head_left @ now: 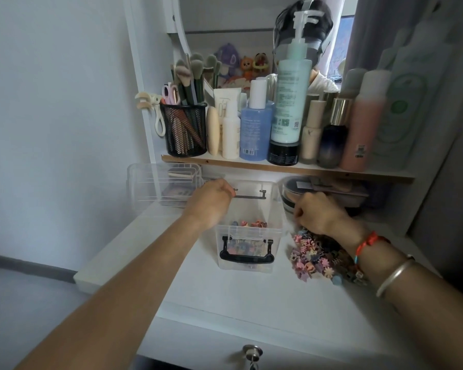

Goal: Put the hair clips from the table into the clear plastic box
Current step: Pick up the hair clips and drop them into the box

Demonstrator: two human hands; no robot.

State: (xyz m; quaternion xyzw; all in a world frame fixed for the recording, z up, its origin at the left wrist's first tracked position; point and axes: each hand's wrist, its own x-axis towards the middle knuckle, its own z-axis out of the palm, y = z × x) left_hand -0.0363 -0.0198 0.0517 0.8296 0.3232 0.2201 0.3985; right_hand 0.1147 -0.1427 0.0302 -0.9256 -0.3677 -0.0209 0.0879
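Note:
A clear plastic box (275, 209) with black handles stands in the middle of the white table. Several small coloured hair clips (251, 225) lie on its bottom. My left hand (211, 200) rests on the box's far left rim, fingers curled over the edge. A pile of pastel flower-shaped hair clips (312, 256) lies on the table right of the box. My right hand (320, 212) sits at the far end of that pile, fingers curled down; whether it holds clips is hidden.
A shelf (251, 164) just above carries bottles, a pump bottle (292, 102) and a black mesh brush cup (186, 129). Under it stand a clear organiser (155, 182) at left and a round dark container (297, 193) at right. The table's left edge is close.

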